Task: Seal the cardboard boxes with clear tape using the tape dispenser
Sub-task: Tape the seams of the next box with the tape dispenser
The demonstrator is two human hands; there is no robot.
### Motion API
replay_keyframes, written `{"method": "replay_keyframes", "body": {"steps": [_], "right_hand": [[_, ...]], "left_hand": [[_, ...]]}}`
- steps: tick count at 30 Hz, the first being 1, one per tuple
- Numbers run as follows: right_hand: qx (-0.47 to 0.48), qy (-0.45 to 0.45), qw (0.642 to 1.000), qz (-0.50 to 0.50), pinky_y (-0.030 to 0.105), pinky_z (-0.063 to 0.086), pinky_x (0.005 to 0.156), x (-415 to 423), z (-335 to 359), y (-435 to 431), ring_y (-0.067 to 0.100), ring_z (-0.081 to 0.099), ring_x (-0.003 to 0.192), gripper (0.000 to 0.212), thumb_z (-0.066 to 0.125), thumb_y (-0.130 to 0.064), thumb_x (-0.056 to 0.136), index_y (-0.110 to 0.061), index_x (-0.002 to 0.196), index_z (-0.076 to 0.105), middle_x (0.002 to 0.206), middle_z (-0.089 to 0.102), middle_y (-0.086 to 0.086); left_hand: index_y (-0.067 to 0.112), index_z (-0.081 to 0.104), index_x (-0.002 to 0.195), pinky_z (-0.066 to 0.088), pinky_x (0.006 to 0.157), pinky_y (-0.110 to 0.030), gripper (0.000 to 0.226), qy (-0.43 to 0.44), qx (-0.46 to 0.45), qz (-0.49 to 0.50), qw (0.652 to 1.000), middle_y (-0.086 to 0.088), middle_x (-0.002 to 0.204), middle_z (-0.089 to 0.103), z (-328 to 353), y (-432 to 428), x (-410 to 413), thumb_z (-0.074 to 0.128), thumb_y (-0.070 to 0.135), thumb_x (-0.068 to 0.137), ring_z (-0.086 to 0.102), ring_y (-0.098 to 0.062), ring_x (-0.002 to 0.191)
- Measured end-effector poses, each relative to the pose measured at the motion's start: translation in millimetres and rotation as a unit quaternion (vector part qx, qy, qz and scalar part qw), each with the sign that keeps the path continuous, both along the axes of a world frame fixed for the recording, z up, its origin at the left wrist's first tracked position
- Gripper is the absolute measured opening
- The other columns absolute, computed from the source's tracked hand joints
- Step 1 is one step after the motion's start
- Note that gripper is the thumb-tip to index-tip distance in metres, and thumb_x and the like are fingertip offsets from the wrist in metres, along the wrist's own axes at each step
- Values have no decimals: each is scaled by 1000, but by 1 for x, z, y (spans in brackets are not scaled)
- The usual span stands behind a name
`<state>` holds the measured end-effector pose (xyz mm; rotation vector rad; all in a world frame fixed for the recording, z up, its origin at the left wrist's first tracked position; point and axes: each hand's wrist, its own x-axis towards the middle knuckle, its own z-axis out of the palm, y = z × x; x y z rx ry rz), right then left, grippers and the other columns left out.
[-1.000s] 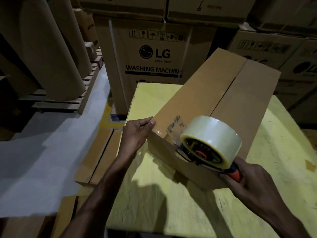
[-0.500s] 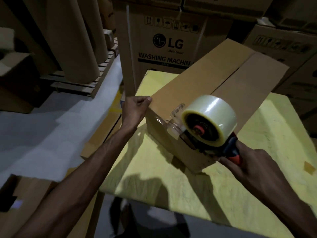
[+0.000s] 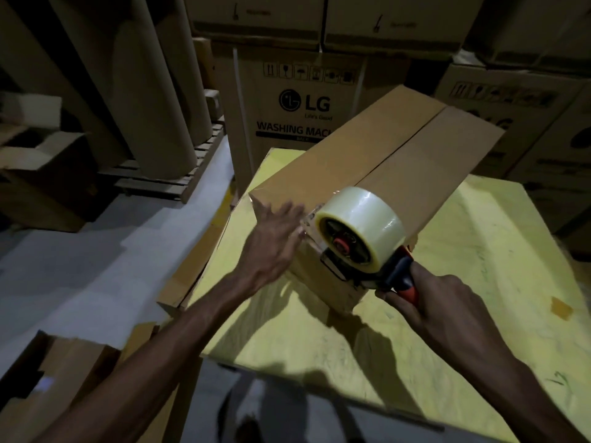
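A long brown cardboard box [image 3: 377, 155] lies on a yellow table [image 3: 479, 282], its two top flaps meeting in a centre seam. My right hand [image 3: 438, 305] grips the red-and-black handle of a tape dispenser [image 3: 361, 238] with a big roll of clear tape, held against the box's near end. My left hand [image 3: 275, 238], blurred, lies with straight fingers on the near end of the box, just left of the dispenser, beside a loose strip of clear tape.
Large printed appliance cartons [image 3: 303, 107] stand stacked behind the table. Tall cardboard rolls [image 3: 153, 91] lean on a wooden pallet [image 3: 179, 180] at the left. Flattened cardboard [image 3: 192, 266] lies beside the table, and an open box [image 3: 41, 372] sits at the bottom left.
My left hand left the box's left corner and slid right onto its near end beside the dispenser. The dispenser stays at the box's near end.
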<state>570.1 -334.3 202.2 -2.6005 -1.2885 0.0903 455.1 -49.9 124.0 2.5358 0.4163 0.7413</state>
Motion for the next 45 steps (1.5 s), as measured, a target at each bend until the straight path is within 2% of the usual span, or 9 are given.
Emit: {"method": "replay_keyframes", "body": {"steps": [4, 9, 17, 24, 28, 33, 37, 40, 45], "right_hand": [[13, 20, 1000, -9, 28, 28, 49, 1, -3, 0, 19, 60, 70, 36, 57, -66, 91, -40, 114, 47, 75, 61, -10], [10, 22, 1000, -11, 30, 29, 49, -1, -7, -3, 17, 57, 64, 41, 58, -64, 92, -40, 123, 46, 71, 57, -11], [-6, -6, 1000, -30, 24, 21, 46, -9, -1, -10, 13, 45, 54, 42, 65, -61, 88, -35, 117, 50, 59, 41, -16], [-15, 44, 997, -56, 26, 23, 42, -11, 12, -45, 7, 47, 49, 41, 47, -75, 80, -43, 105, 52, 50, 47, -14], [-5, 35, 997, -66, 26, 22, 41, -11, 9, -52, 9, 45, 45, 35, 62, -66, 82, -40, 104, 55, 46, 43, -11], [3, 36, 998, -60, 24, 19, 42, -13, 7, -54, 5, 38, 46, 46, 49, -72, 81, -36, 108, 59, 49, 40, -15], [16, 42, 997, -58, 21, 20, 43, -10, 2, -58, 2, 39, 44, 35, 65, -62, 83, -36, 106, 58, 50, 39, -18], [37, 50, 997, -48, 21, 20, 41, -7, -1, -63, 3, 35, 42, 39, 55, -68, 84, -36, 106, 55, 49, 34, -19], [36, 46, 996, -61, 23, 26, 39, -4, -13, -88, 6, 35, 42, 37, 60, -66, 82, -40, 108, 53, 50, 40, -17]], "left_hand": [[10, 56, 147, 17, 129, -50, 69, 11, 104, -103, 989, -4, 152, 55, -8, -38, -13, 64, 42, 85, 42, -20, 148], [4, 55, 147, 23, 127, -50, 119, 5, 152, -33, 988, -10, 152, 53, -33, -53, -6, 67, 92, 67, 41, -22, 149], [10, 71, 126, 22, 127, -52, 77, -68, 188, 22, 980, -9, 132, 70, -50, -50, 9, 77, 71, 80, 59, -23, 133], [12, 54, 149, 21, 127, -52, 89, -20, 196, 19, 980, -4, 161, 42, -51, -45, 7, 72, 71, 84, 35, -18, 152], [8, 52, 150, 17, 129, -49, 94, -38, 181, 27, 982, -6, 163, 40, -47, -60, 10, 71, 72, 83, 32, -21, 154], [3, 71, 125, 23, 126, -55, 86, -104, 174, 12, 979, -13, 138, 65, -60, -102, 20, 75, 75, 77, 53, -31, 139], [2, 77, 105, 28, 124, -53, 57, -189, 188, 28, 963, -15, 118, 75, -74, -106, 32, 87, 51, 79, 66, -31, 121], [3, 77, 102, 30, 123, -51, 49, -206, 223, 14, 953, -14, 110, 76, -77, -90, 36, 82, 48, 84, 68, -30, 116], [7, 72, 127, 34, 122, -48, 57, -189, 205, 9, 960, -7, 141, 64, -71, -84, 35, 81, 47, 88, 57, -25, 137]]}}
